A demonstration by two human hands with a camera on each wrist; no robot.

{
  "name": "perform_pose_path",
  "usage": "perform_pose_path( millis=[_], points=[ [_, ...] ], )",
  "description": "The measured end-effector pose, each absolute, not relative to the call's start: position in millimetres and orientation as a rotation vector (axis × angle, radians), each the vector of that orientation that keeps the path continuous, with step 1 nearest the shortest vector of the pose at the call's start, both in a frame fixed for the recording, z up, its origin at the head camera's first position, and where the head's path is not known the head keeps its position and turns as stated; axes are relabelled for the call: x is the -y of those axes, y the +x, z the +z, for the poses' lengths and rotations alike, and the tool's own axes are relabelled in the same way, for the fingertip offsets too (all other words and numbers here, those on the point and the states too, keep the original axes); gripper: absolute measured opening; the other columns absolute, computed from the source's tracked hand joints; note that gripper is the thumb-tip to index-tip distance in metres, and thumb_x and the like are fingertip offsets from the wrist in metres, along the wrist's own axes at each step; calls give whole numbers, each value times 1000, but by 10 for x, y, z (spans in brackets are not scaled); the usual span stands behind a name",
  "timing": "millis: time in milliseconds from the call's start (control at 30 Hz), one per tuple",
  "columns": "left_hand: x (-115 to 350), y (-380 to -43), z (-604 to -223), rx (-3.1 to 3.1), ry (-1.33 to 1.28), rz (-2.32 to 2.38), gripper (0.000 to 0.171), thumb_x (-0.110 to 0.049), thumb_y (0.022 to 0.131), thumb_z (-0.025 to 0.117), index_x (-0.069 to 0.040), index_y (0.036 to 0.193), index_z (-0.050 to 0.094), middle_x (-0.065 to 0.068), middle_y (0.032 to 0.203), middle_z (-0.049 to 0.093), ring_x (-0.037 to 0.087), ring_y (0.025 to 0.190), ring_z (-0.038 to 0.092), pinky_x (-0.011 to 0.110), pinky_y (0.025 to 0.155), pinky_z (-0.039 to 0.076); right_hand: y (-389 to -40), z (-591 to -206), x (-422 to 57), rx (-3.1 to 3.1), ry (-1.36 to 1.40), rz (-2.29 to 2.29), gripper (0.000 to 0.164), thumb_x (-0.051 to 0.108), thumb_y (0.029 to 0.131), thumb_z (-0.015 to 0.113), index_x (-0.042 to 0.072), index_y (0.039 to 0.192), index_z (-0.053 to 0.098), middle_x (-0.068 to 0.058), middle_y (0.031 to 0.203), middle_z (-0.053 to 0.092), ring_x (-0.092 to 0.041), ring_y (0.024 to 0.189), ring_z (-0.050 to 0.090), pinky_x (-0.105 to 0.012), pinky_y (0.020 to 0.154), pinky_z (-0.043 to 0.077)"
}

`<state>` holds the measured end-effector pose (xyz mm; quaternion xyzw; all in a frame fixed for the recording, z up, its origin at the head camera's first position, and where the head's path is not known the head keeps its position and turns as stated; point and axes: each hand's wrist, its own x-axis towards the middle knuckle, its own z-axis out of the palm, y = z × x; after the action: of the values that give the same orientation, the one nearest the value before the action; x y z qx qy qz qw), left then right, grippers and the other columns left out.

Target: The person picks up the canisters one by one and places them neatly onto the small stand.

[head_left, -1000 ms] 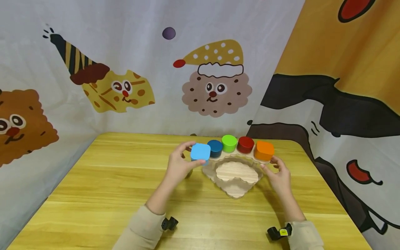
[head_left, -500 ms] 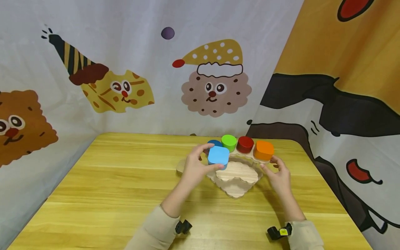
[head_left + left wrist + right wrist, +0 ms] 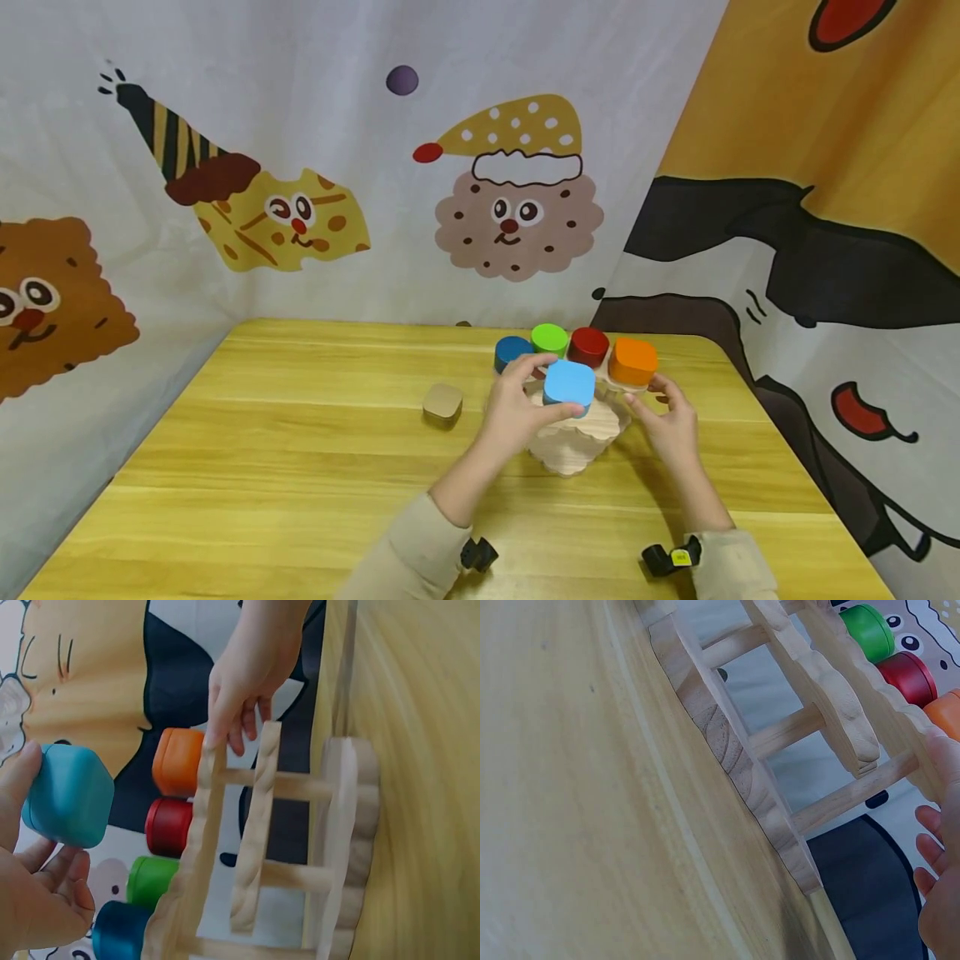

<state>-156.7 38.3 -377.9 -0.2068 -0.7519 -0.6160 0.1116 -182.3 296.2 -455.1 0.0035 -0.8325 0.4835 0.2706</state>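
My left hand (image 3: 513, 410) pinches a small light blue rounded-square tin (image 3: 568, 385) between thumb and fingers, above the front of a tiered wooden stand (image 3: 567, 454) with scalloped edges. In the left wrist view the tin (image 3: 70, 796) is apart from the stand's shelves. My right hand (image 3: 671, 423) holds the right end of the top shelf, thumb on its edge and fingers below. Along that shelf stand a dark blue round tin (image 3: 513, 353), a green one (image 3: 550, 340), a red one (image 3: 588, 347) and an orange rounded-square tin (image 3: 633, 362).
A gold rounded-square tin (image 3: 442, 403) stands on the wooden table (image 3: 285, 467), left of the stand. Behind the table hangs a cloth (image 3: 322, 108) printed with cartoon food. Round posts (image 3: 787, 731) join the stand's tiers.
My left hand has moved right with the light blue tin, from beside the dark blue tin to in front of the red one. The gold tin has come into view. My right hand stays put.
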Motion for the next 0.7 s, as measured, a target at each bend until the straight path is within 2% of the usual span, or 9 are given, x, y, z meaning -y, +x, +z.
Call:
perform_pose_path(
  millis=[200,467,700],
  points=[
    [-518,-1584,-3861,2229,-607,-1803,65,-28,68,88,-9,124,62,-5,115,59,17,102,52,30,84,46,-1808,-4540,-2954,2254,-2,1297,47,6,83,75,-9,123,55,-20,108,58,-33,101,49,-30,87,34],
    [-645,-1630,-3980,2261,-578,-1825,66,-30,68,87,-9,125,61,-5,116,60,15,102,52,34,87,46,-1814,-4549,-2949,2220,11,1322,48,9,82,76,-8,121,56,-19,107,58,-35,102,48,-43,88,34],
    [-758,-1703,-4125,2326,-574,-1729,65,-35,69,86,-13,125,62,-7,119,60,13,103,53,27,85,45,-1812,-4537,-2954,2252,2,1321,49,9,83,76,-7,124,55,-19,110,58,-32,104,49,-42,90,35]
  ],
)
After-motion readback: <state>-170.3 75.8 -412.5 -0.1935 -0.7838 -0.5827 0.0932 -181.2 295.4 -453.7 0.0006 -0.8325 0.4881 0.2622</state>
